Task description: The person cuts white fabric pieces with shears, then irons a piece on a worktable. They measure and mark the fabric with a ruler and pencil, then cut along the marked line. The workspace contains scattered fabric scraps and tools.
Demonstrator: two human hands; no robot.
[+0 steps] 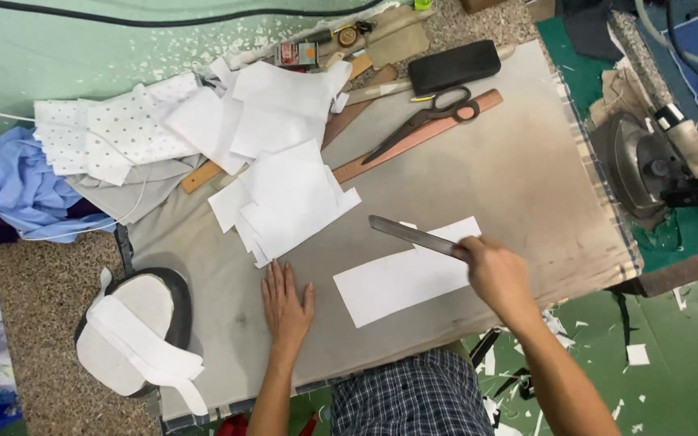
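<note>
Right hand (pixel 496 273) grips a flat grey metal blade (pixel 414 235) laid across the white rectangular fabric piece (pixel 404 277) on the padded grey ironing board (pixel 519 178), while left hand (pixel 287 303) rests open and flat just beside it, apparently steadying the cover.

I see a padded, stained grey work table (pixel 494 186) on a speckled stone counter (pixel 38 307). Right of the table lies green floor (pixel 680 339) littered with white scraps; behind the table, a pale green wall (pixel 82 56).

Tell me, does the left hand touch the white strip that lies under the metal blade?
Apart. The head view shows bare grey cloth between the left hand and the white strip.
</note>
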